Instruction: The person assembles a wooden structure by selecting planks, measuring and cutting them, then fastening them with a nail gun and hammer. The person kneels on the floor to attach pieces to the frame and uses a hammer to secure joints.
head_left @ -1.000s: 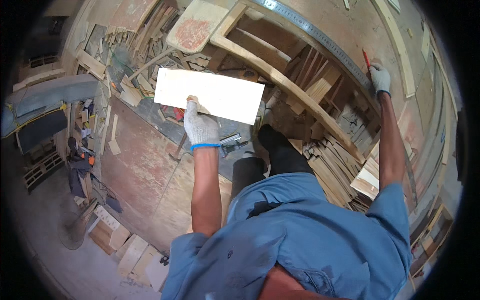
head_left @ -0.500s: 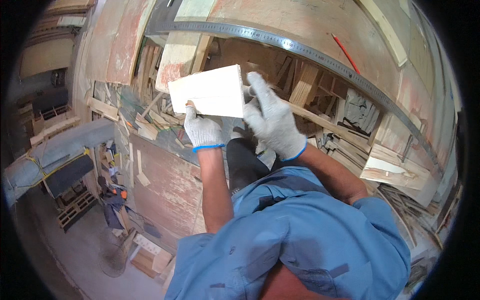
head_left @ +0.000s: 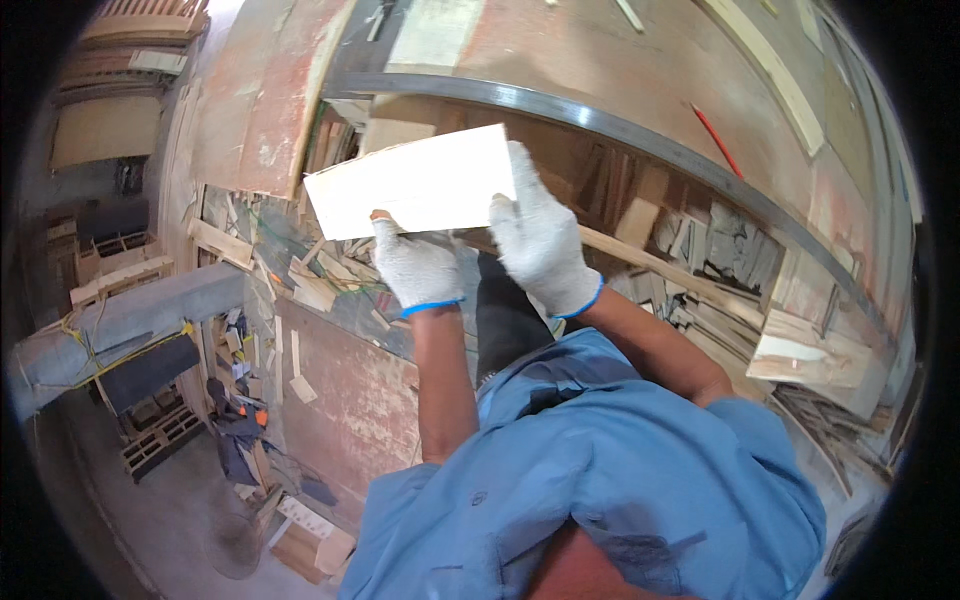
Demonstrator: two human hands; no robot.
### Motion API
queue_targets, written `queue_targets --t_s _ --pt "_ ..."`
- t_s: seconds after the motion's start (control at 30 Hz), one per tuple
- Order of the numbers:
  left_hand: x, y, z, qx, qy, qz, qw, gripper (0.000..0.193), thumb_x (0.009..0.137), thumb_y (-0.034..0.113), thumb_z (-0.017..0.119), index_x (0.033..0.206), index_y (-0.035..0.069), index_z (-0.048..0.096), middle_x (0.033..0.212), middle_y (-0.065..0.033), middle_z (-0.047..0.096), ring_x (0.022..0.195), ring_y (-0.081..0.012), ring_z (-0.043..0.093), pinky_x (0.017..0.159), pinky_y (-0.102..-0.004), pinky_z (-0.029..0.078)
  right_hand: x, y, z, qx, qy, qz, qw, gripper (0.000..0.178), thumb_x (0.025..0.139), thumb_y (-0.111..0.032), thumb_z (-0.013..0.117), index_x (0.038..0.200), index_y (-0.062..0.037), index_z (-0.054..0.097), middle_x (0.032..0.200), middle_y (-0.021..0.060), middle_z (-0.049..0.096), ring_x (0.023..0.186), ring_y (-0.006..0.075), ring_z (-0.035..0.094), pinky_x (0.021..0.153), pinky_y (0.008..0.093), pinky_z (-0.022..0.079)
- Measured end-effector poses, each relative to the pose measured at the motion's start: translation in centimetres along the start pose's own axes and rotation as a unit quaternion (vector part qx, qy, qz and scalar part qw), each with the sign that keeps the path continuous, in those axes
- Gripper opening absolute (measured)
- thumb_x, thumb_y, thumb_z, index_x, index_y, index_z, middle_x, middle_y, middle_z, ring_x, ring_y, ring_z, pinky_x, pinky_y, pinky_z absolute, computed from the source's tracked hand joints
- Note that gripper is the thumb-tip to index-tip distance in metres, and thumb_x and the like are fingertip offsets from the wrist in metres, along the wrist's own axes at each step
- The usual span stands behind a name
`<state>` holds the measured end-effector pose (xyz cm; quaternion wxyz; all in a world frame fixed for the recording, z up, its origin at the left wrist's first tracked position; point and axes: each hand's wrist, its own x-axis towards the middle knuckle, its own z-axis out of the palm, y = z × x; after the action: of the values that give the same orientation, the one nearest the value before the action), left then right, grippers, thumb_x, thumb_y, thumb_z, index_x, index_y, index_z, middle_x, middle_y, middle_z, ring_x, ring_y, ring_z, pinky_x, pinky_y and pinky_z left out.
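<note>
A pale rectangular wooden board [head_left: 410, 190], bright on its upper face, is held up at a slight tilt in front of me. My left hand [head_left: 418, 266], in a white knit glove with a blue cuff, grips the board's near edge, its thumb on the face and its fingers hidden beneath. At the board's right end, my right hand [head_left: 547, 245], gloved alike, has its thumb on the face and its other fingers behind the end. Beyond the board, a long metal ruler [head_left: 497, 93] curves across the workbench.
A red pencil [head_left: 717, 141] lies on the worn workbench [head_left: 600, 50] past the ruler. Wood offcuts [head_left: 705, 325] fill the space below at right, and more scraps [head_left: 325, 275] lie at left. A grey beam [head_left: 130, 315] crosses the left side.
My right hand has closed on the board's right end, where its fingers were apart before. The board has turned a little, showing more of its face. The whole view has shifted slightly.
</note>
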<state>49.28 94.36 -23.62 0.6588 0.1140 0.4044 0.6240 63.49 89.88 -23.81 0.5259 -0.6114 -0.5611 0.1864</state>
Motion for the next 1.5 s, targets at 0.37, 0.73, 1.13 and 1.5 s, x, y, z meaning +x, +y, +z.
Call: queue_targets --t_s 0.37,0.73,1.13,1.5 --pt "12.6 8.5 -3.8 -0.079 0.042 0.072 0.993 0.050 0.099 0.038 0.052 0.134 0.004 0.047 0.130 -0.0126 0.054 0.120 -0.0291 0.053 0.104 -0.0468 0.042 7.4 1.1 9.5 0.188 -0.044 0.330 0.924 0.053 0.094 -0.004 0.046 0.147 -0.0108 0.045 0.090 0.0044 0.062 0.067 0.0081 0.053 0.062 0.0241 0.049" --pt "24.8 13.0 -9.7 -0.080 0.126 -0.025 0.988 0.050 0.096 0.037 0.046 0.133 0.005 0.052 0.132 -0.0148 0.058 0.120 -0.0337 0.055 0.103 -0.0498 0.044 11.9 0.0 18.5 0.022 -0.041 0.264 0.963 0.052 0.091 -0.009 0.054 0.142 -0.0062 0.046 0.115 0.0305 0.061 0.103 0.0411 0.066 0.086 0.0414 0.052" --pt "27.3 13.5 -10.9 -0.046 0.101 -0.060 0.992 0.057 0.095 0.044 0.043 0.140 0.010 0.049 0.140 -0.0128 0.053 0.124 -0.0352 0.052 0.104 -0.0518 0.042 11.7 0.4 19.9 -0.092 -0.046 0.249 0.963 0.055 0.090 -0.011 0.056 0.143 -0.0043 0.044 0.118 0.0302 0.061 0.108 0.0424 0.063 0.091 0.0416 0.051" --pt "27.4 12.9 -8.7 -0.011 0.010 -0.036 0.999 0.057 0.099 0.043 0.038 0.142 0.006 0.046 0.141 -0.0154 0.051 0.127 -0.0354 0.051 0.106 -0.0509 0.043 12.4 3.4 19.2 -0.013 -0.028 0.221 0.975 0.045 0.098 -0.021 0.052 0.138 -0.0005 0.050 0.105 0.0194 0.068 0.085 0.0296 0.068 0.075 0.0374 0.053"
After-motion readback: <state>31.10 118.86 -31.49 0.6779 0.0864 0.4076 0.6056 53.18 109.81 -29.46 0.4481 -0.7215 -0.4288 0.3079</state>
